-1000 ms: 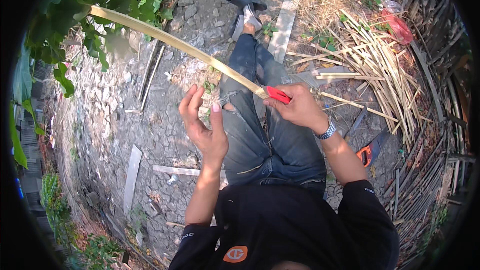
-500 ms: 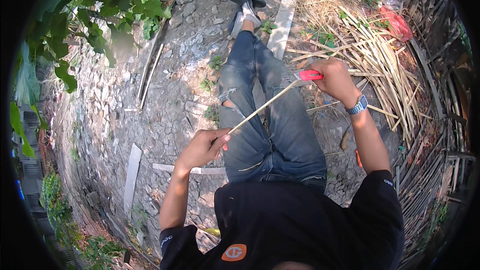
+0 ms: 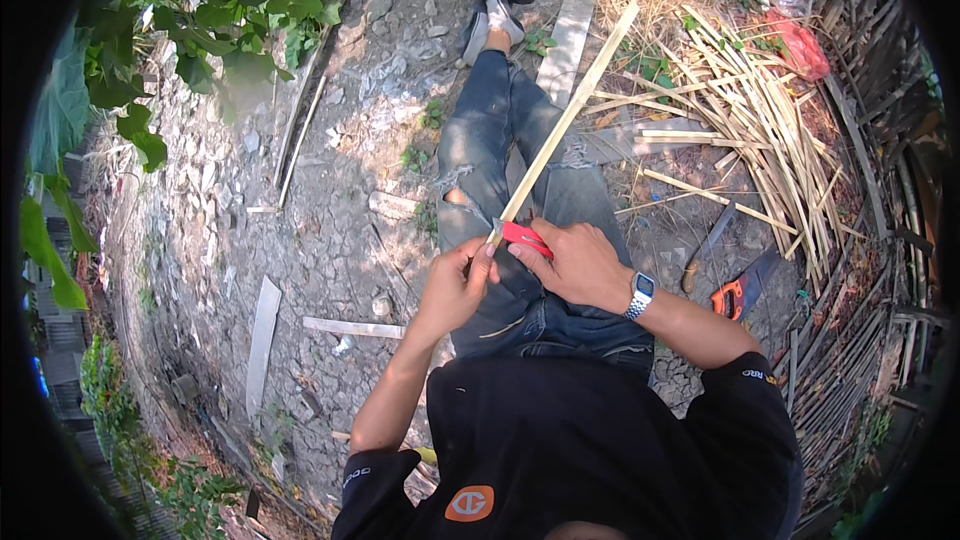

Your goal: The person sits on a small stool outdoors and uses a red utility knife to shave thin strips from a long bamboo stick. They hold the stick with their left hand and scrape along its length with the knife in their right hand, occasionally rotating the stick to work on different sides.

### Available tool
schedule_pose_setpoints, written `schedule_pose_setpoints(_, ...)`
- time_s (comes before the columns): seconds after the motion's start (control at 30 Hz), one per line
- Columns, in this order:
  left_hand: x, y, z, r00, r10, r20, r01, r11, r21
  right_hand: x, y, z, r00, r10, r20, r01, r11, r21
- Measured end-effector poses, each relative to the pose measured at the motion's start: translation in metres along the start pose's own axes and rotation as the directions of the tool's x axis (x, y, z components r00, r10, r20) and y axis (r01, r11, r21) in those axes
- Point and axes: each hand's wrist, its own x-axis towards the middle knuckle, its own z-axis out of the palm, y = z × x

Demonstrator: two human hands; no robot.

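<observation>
The left hand [image 3: 455,287] pinches the near end of a wooden strip [image 3: 570,118] above the jeans [image 3: 592,198] while the right hand [image 3: 577,264] grips a red utility knife [image 3: 526,238] against it, this strip seemingly unfinished, the piled strips' [image 3: 775,145] state unclear.

A long pale strip [image 3: 570,110] (narrow, aslant toward the upper right), red-handled knife [image 3: 527,237] across its near end.

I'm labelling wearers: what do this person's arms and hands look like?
The left hand and right hand are gloveless. Short black sleeves carry small pale lettering. A silver watch with a squarish face circles the right wrist.
</observation>
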Motion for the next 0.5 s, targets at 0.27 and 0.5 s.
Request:
schedule_pose_setpoints(0.27, 0.007, 0.012, 0.004, 1.000, -0.002, -0.030, 0.002, 1.000, 0.016, 0.008, 0.007, 0.000, 1.000, 0.018, 0.024, -0.013, 0.983, -0.181)
schedule_pose_setpoints(0.5, 0.017, 0.002, -0.008, 0.975, 0.209, -0.079, -0.187, 0.956, 0.224, 0.044, 0.042, -0.011, 0.989, -0.017, -0.148, -0.025, 0.961, -0.276)
